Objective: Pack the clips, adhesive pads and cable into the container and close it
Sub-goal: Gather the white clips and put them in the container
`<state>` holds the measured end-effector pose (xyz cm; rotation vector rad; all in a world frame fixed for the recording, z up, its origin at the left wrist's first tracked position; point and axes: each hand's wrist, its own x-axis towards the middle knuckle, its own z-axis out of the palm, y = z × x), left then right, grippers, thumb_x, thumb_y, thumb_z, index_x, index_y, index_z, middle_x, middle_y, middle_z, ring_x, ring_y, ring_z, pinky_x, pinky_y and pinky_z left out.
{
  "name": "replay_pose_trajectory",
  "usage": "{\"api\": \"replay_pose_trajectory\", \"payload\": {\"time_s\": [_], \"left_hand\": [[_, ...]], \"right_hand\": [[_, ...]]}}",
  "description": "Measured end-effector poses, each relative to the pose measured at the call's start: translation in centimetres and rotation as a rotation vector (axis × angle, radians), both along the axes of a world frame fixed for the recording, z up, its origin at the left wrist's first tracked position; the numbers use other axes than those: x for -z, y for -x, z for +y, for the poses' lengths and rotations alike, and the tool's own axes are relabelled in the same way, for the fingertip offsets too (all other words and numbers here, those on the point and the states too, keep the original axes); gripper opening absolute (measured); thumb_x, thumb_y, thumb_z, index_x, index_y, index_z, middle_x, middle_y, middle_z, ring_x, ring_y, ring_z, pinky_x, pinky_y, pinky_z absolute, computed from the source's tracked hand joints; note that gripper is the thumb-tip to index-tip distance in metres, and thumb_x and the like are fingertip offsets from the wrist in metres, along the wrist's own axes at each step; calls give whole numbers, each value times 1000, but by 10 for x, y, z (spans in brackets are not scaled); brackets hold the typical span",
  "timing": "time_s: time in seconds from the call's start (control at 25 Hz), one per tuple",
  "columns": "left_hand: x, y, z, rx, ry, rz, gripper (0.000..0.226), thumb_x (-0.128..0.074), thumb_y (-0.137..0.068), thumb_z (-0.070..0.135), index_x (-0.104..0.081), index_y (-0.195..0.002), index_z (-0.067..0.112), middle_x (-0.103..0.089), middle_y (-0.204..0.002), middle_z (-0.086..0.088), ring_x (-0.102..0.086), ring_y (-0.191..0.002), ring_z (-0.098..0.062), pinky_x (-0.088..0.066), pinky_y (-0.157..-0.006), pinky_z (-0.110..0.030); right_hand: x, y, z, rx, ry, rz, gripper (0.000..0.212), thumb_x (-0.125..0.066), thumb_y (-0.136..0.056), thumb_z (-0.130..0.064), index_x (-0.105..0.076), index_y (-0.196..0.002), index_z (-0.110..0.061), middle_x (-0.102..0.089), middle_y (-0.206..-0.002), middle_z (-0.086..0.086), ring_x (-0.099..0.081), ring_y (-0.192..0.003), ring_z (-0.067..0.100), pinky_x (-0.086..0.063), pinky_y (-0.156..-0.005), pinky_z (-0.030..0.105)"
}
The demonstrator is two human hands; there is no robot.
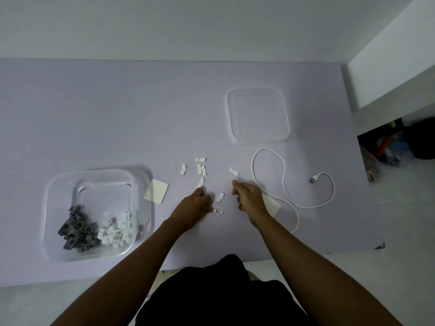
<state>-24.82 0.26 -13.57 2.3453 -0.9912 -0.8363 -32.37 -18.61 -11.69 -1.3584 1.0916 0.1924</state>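
Note:
A clear square container [94, 177] at the left holds a heap of grey clips [76, 229] and white clips [116, 229]. Several loose white clips [201, 169] lie scattered mid-table. My left hand [196, 204] is curled into a fist among them, its fingertips touching one clip [201, 183]; what it holds is hidden. My right hand [248, 196] pinches thumb and forefinger just below another clip [234, 171], with nothing visible between them. One adhesive pad [157, 191] lies beside the container, another [271, 204] partly under my right wrist. A white cable [284, 182] loops at the right.
The clear lid [258, 116] lies flat on the far right of the lilac table [117, 114]. The table's right edge drops to a floor with dark clutter [395, 147] under a white ledge. My dark-clothed lap [219, 292] is at the near edge.

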Motion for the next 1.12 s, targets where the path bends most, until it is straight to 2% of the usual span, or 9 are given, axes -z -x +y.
{"api": "replay_pose_trajectory", "payload": {"time_s": [0.08, 0.2, 0.4, 0.56, 0.68, 0.84, 0.92, 1.04, 1.12], "left_hand": [[2, 3, 1, -33, 13, -26, 27, -65, -91, 36, -59, -100, 11, -51, -101, -5, -53, -74, -18, -37, -65, -23], [4, 9, 4, -39, 33, -35, 39, -67, -85, 48, -58, -105, 16, -52, -101, -1, -54, -76, -16, -37, -65, -21], [5, 11, 9, -50, 61, -24, 37, -71, -82, 47, -59, -98, 16, -55, -94, 1, -49, -74, -11, -29, -59, -8], [5, 15, 14, -41, 71, -32, 37, -74, -81, 46, -61, -96, 14, -57, -91, -1, -50, -73, -13, -27, -59, -7], [6, 24, 11, -12, 55, -85, 44, -71, -82, 49, -60, -108, 16, -59, -101, -4, -59, -80, -19, -35, -64, -16], [6, 43, -13, 12, 44, -100, 60, -68, -85, 48, -50, -134, 17, -54, -117, -9, -62, -88, -24, -49, -67, -27], [8, 50, -28, 41, 35, -118, 59, -67, -87, 43, -48, -137, 16, -52, -116, -11, -62, -85, -25, -52, -66, -31], [18, 52, -37, 102, 82, -151, 41, -64, -92, 30, -52, -126, 12, -54, -111, -13, -64, -77, -27, -54, -60, -32], [24, 49, -36, 117, 99, -150, 29, -60, -95, 26, -52, -118, 10, -55, -110, -14, -65, -79, -27, -55, -63, -31]], "right_hand": [[12, 6, 2, -153, 272, -31, 25, -71, -88, -31, -69, -75, -9, -63, -67, 0, -55, -62, 14, -44, -63, 27], [18, 13, 5, -311, 415, -89, 19, -80, -79, -29, -71, -89, -16, -71, -91, -4, -64, -85, 9, -50, -76, 20], [23, 16, 12, -557, 507, -117, 45, -85, -73, -33, -63, -111, -20, -60, -112, -4, -58, -98, 9, -45, -79, 15], [24, 11, 17, -642, 606, -153, 39, -81, -78, -29, -62, -109, -16, -58, -109, -2, -57, -92, 10, -48, -77, 18], [25, 5, 17, -445, 531, -151, 26, -79, -79, -23, -65, -99, -14, -64, -97, -2, -59, -85, 10, -50, -75, 18], [10, -5, -6, 335, -245, -237, 4, -57, -82, -18, -58, -80, -15, -46, -68, -1, -39, -56, 14, -33, -48, 26], [-2, -4, -19, 444, -429, -319, 9, -47, -79, -18, -55, -80, -14, -47, -70, 2, -38, -56, 15, -30, -52, 29], [-12, -5, -28, 399, -365, -275, 23, -47, -89, -23, -57, -71, -11, -52, -69, 7, -44, -54, 18, -31, -50, 29], [-7, -12, -30, 245, -67, -130, 37, -57, -93, -32, -56, -62, -12, -52, -59, 3, -45, -48, 16, -33, -47, 27]]}}
